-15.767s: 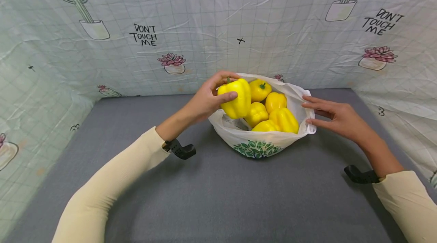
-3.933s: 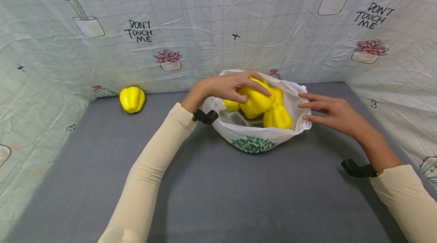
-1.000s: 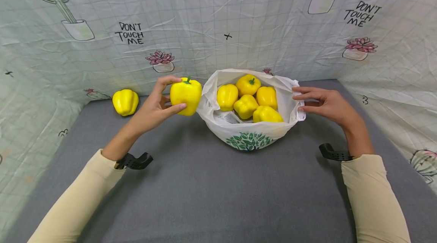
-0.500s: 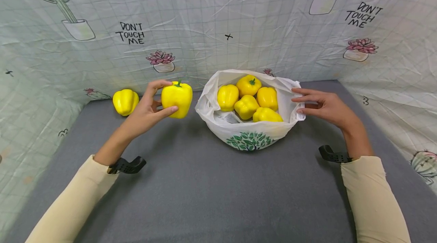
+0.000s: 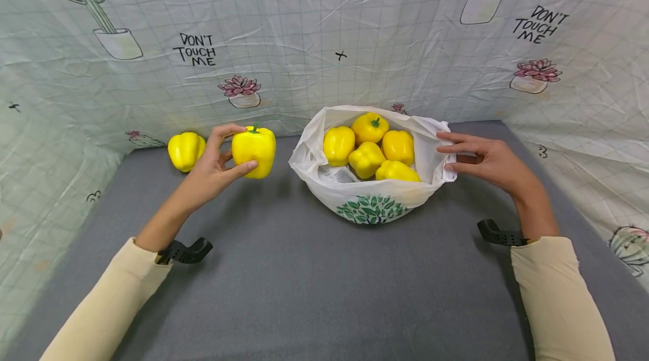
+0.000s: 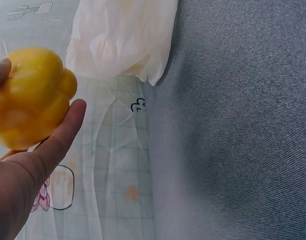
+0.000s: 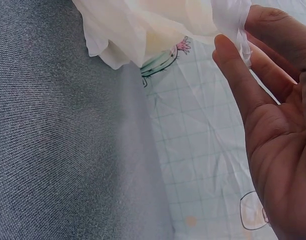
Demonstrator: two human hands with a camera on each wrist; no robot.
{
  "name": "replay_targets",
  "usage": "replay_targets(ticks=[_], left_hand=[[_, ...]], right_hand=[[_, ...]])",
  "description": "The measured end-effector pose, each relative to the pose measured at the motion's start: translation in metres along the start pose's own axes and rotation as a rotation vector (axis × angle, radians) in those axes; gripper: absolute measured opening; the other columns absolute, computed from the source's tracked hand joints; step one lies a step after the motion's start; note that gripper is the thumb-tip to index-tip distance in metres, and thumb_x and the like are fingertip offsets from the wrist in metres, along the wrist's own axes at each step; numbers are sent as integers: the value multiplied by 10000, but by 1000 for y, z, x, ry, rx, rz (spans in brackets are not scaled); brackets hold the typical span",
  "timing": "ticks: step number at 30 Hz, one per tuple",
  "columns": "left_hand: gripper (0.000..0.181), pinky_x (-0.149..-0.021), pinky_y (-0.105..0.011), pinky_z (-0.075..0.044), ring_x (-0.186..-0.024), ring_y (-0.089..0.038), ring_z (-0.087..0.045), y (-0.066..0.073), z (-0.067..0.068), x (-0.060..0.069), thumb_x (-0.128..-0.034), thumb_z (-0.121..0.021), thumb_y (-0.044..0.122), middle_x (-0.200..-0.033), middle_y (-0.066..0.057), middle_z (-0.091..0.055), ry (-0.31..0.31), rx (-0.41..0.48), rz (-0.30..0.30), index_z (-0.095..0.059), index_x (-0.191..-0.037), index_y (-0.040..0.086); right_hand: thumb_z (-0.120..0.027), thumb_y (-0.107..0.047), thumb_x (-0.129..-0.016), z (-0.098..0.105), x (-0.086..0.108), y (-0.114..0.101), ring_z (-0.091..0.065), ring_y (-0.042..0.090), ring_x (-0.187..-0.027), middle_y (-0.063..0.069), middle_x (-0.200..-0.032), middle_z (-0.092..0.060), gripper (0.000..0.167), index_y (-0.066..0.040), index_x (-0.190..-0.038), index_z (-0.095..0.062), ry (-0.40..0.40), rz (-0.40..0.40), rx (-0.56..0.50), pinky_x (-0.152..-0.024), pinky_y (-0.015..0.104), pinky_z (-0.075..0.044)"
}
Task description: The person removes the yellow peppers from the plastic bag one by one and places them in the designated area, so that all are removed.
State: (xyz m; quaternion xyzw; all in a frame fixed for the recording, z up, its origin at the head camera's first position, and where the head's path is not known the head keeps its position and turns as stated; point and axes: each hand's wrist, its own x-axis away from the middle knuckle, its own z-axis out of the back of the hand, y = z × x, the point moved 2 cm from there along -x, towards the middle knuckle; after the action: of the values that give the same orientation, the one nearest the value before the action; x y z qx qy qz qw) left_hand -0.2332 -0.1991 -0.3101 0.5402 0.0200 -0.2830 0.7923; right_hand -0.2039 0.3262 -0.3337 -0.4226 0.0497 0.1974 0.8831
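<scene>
With the left hand (image 5: 205,172), left of centre in the head view, grips a yellow pepper (image 5: 256,152), stem upward, between thumb on the near side and fingers on the far side. With the right hand (image 5: 489,159), at centre right, pinches the right edge of a white bag (image 5: 329,195) between thumb and fairly straight fingers. Holds the two hands well apart, with the bag between them.

Has the bag gaping open just right of the middle of the frame, marked with a green leafy print (image 5: 372,210) low on the front. Contains five yellow peppers (image 5: 367,159), clustered together, with a green stem showing on the rearmost. Has the gripped pepper to the left of the bag, not touching it; shows its lobed underside at the left edge of the left wrist view.

Shows a loose pepper (image 5: 185,151) at the left, near the back of the grey table (image 5: 314,293), just beside the left hand. Wears cream sleeves (image 5: 106,299) and a black wrist mount (image 5: 186,251) on each arm. Is backed by a cloth wall (image 5: 284,17) printed with potted cacti and, at upper left and upper right, "DON'T TOUCH ME".
</scene>
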Motion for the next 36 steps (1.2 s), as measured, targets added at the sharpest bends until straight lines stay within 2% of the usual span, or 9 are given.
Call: replay_targets(ticks=[4,6,9,11,16,20,26,31,36], left_hand=[[660,-870,-222,-564,-1307,-492,-456,-2,1,1,-960,-657,-25,-1587,-78,-266,6,-12,-26,-307,-1500,123],[640,-881,-208,-552,-1324,-435,-443,-3,2,1,-974,-640,-18,-1594,-82,-270,9,-32,-32,-332,-1515,127],[625,-911,-201,-525,-1329,-354,-414,-3,3,2,-982,-641,4,-1588,-88,-279,11,-64,-19,-382,-1530,159],[679,-917,-198,-518,-1338,-325,-402,-3,4,2,-950,-693,7,-1590,-72,-287,20,-85,-2,-394,-1535,180],[951,-845,-221,-574,-1302,-461,-462,-5,5,3,-795,-823,-74,-1615,-37,-239,18,-56,38,-334,-1560,211],[1000,-842,-221,-575,-1302,-491,-459,-8,9,3,-752,-844,-103,-1613,-37,-230,31,-60,51,-343,-1560,208],[989,-850,-182,-556,-1296,-379,-450,-14,18,5,-734,-881,-51,-1574,-45,-282,90,-156,66,-389,-1546,229],[1011,-934,-202,-534,-1304,-302,-448,-22,25,6,-716,-882,-75,-1585,-38,-305,78,-139,88,-378,-1548,198],[1047,-980,-173,-494,-1288,-226,-423,-26,31,7,-719,-903,-13,-1594,-11,-310,83,-173,157,-358,-1565,276]], right_hand=[[-790,12,-857,0,-1,-1,-476,-10,-1282,43,-1494,-549,416,-50,-1262,-721,-6,14,-1,-868,67,-465],[-788,16,-858,1,-1,-1,-476,-12,-1283,45,-1494,-550,415,-48,-1262,-721,-7,21,-1,-867,64,-464],[-785,21,-859,1,-1,-2,-471,-16,-1299,44,-1493,-550,415,-43,-1263,-719,-10,29,-4,-880,64,-466],[-786,17,-860,2,-2,-2,-468,-19,-1305,35,-1493,-550,416,-48,-1265,-719,-13,25,-7,-886,66,-467],[-793,8,-856,2,-2,-1,-477,-20,-1289,29,-1492,-552,423,-63,-1266,-722,-10,13,3,-879,69,-473],[-794,0,-858,2,0,-1,-511,1,-1190,22,-1488,-556,410,-71,-1257,-730,-1,-3,13,-814,75,-469],[-791,-3,-862,2,1,1,-494,-2,-1213,12,-1483,-561,394,-64,-1247,-733,8,-24,8,-802,85,-466],[-788,-6,-866,2,0,3,-498,24,-1177,9,-1477,-567,373,-68,-1232,-743,15,-28,17,-750,123,-453],[-789,-12,-867,1,0,3,-481,17,-1223,11,-1481,-563,364,-73,-1223,-748,12,-35,20,-750,127,-448]])
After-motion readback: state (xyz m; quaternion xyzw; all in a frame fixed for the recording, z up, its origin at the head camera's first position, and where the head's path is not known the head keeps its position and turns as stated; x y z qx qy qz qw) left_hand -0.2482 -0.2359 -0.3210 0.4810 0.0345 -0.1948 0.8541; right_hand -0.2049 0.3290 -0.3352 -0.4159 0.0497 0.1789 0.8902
